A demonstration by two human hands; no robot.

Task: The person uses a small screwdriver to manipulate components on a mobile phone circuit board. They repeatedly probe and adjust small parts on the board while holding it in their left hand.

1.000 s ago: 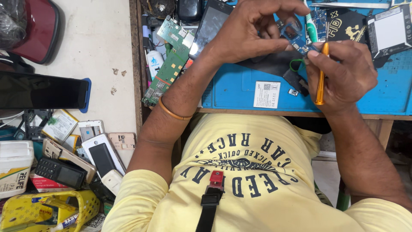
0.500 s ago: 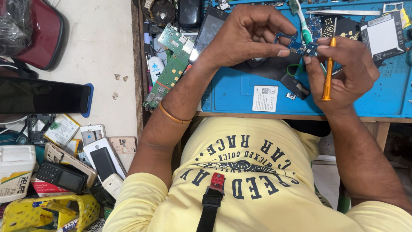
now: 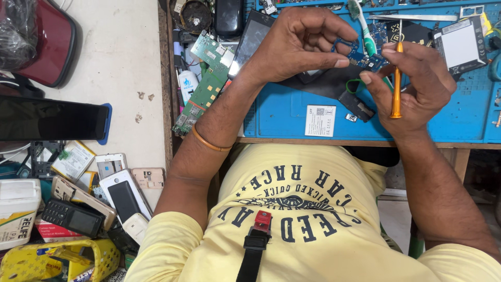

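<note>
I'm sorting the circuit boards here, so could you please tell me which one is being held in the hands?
The small blue circuit board, pinched between left hand and right hand; the green circuit boards lie untouched on the bench, left of the left forearm.

A wooden workbench (image 3: 365, 142) carries a blue work mat (image 3: 282, 112) that covers most of its top. On the mat lie a white label card (image 3: 320, 120), a small black part (image 3: 356, 105), a flat phone battery (image 3: 460, 46) and metal tweezers (image 3: 412, 17). Along the bench's left edge lie green circuit boards (image 3: 204, 83), a dark phone screen (image 3: 249, 40) and a small white bottle (image 3: 187, 83). Beside the bench, the pale floor (image 3: 120, 57) holds a black tablet (image 3: 52, 119), several old phones (image 3: 122, 196) and a yellow basket (image 3: 57, 261).
</note>
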